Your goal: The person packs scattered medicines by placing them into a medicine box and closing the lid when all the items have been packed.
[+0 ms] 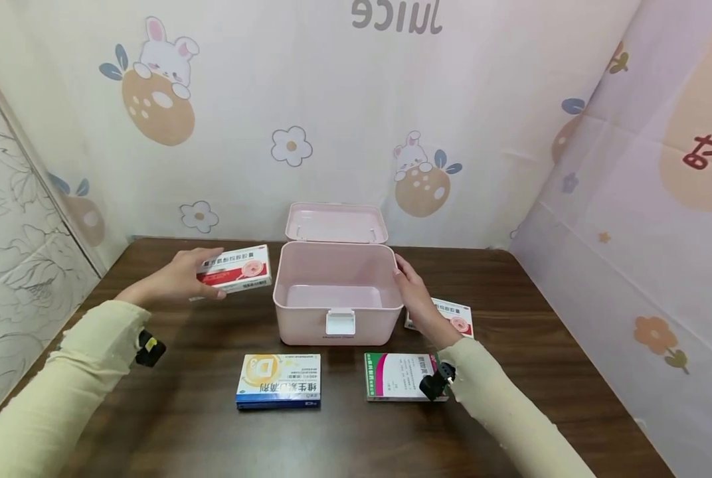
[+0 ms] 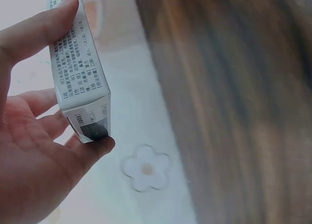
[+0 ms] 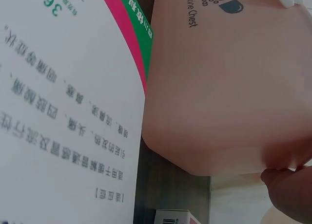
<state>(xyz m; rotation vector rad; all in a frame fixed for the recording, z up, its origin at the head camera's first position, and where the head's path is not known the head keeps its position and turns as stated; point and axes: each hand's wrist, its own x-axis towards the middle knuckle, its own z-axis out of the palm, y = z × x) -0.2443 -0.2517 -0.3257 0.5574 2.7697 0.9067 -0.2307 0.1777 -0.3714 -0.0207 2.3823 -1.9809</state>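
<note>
White-and-red carton (image 1: 236, 271): gripped between thumb and fingers of the left hand (image 1: 182, 275), left of centre in the head view. The right hand (image 1: 417, 295) touches the right rim of the pink case (image 1: 302, 325) at centre; whether its fingers curl round the rim cannot be told. The lid (image 1: 337, 224) stands open behind. A second red-and-white carton (image 1: 460, 320), right of centre, is partly hidden by the right wrist. Below the case, on the desk (image 1: 344, 438), lie a blue-and-yellow carton (image 1: 278, 378) and a green-and-white carton (image 1: 398, 376), the latter partly covered by a wrist camera (image 1: 435, 385).
</note>
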